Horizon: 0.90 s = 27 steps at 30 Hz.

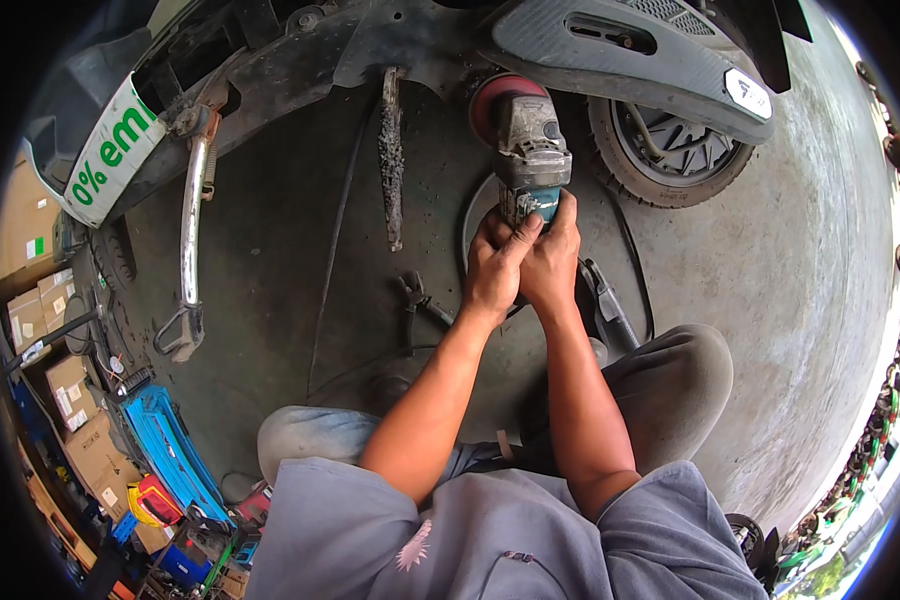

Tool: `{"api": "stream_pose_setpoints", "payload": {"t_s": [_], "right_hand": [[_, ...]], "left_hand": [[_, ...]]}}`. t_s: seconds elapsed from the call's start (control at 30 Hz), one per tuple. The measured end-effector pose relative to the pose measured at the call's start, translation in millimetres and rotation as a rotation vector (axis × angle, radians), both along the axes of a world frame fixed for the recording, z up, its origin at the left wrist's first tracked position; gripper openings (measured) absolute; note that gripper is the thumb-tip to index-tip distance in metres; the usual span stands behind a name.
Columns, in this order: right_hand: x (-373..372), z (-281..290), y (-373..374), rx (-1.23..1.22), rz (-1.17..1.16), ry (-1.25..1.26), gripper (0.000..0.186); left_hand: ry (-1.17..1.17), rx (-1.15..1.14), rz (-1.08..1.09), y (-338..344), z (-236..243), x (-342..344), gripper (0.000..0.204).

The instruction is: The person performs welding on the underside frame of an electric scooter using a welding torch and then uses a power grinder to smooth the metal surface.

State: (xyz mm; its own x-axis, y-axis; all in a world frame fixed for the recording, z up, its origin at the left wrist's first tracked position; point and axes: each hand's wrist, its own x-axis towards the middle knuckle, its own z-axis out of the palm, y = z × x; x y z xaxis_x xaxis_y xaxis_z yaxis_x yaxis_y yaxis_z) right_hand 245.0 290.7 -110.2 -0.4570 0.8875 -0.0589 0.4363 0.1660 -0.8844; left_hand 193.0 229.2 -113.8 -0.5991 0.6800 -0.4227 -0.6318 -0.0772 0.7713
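Note:
Both my hands are wrapped round the blue rear body of a worn angle grinder [532,145]. My left hand [494,268] grips it from the left with the thumb on top. My right hand [552,258] closes on it from the right, pressed against the left one. The grinder's reddish disc [484,110] is up at the lower edge of a dark scooter frame [395,45]; whether it touches the metal, I cannot tell. Left of the grinder, a grimy, crusted metal bar [392,165] hangs down from the frame.
A silver kickstand [192,220] hangs at the left. At the right is a scooter wheel [675,165] under a grey side cover [610,65]. Hand tools [610,305] lie near my knees, beside a black cable [638,255]. Cardboard boxes [65,390] and blue plastic parts [170,440] line the left.

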Motion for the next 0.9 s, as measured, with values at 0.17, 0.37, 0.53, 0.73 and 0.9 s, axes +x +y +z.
{"api": "stream_pose_setpoints", "payload": {"t_s": [0.17, 0.37, 0.53, 0.73, 0.9], "right_hand": [[-2.0, -0.9, -0.9, 0.008, -0.009, 0.009, 0.07], [-2.3, -3.1, 0.0, 0.008, -0.008, 0.036, 0.07], [-1.8, -8.1, 0.0, 0.047, -0.009, 0.02, 0.068], [-3.2, -5.1, 2.6, 0.028, 0.006, 0.024, 0.068], [-2.6, -2.4, 4.6, 0.053, 0.018, 0.027, 0.069]], "left_hand": [[0.027, -0.045, -0.004, -0.7, -0.7, -0.6, 0.044], [0.048, -0.079, -0.023, 0.0, -0.1, -1.3, 0.047], [0.058, -0.047, -0.022, 0.3, -3.4, -2.3, 0.049], [0.079, -0.066, -0.009, 3.5, -3.2, -1.9, 0.037], [0.081, -0.096, 0.009, 5.4, -2.9, 0.6, 0.051]]}}
